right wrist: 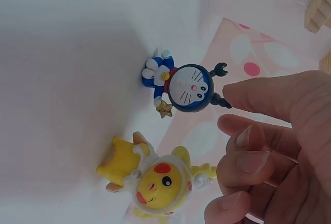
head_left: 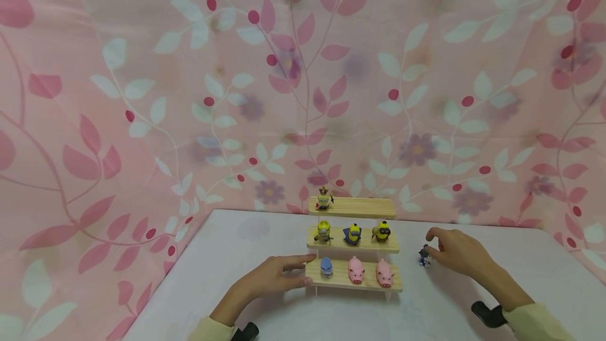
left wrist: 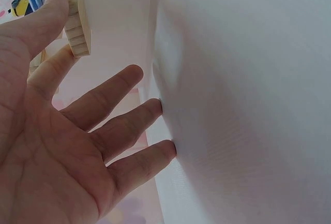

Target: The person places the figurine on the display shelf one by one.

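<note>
A three-tier wooden display stand [head_left: 352, 246] stands on the table, figurines on its shelves. My left hand [head_left: 279, 276] grips the left end of the lowest shelf [left wrist: 77, 32]. Its thumb and one finger are on the wood, the other fingers spread below. At the right, my right hand [head_left: 456, 250] is beside a blue-and-white Doraemon figurine [right wrist: 189, 87] that stands on the table. One fingertip is at the dark pieces on its head; contact is unclear. Close by in the right wrist view stands a yellow Pikachu figurine [right wrist: 160, 180], which the head view does not show.
A minion figurine [head_left: 323, 200] stands at the left of the top shelf. Three more minions [head_left: 352, 234] occupy the middle one. Below are a blue figurine [head_left: 326, 268] and two pink pigs [head_left: 356, 271]. Floral pink cloth [head_left: 303, 93] hangs behind the white table [head_left: 246, 236].
</note>
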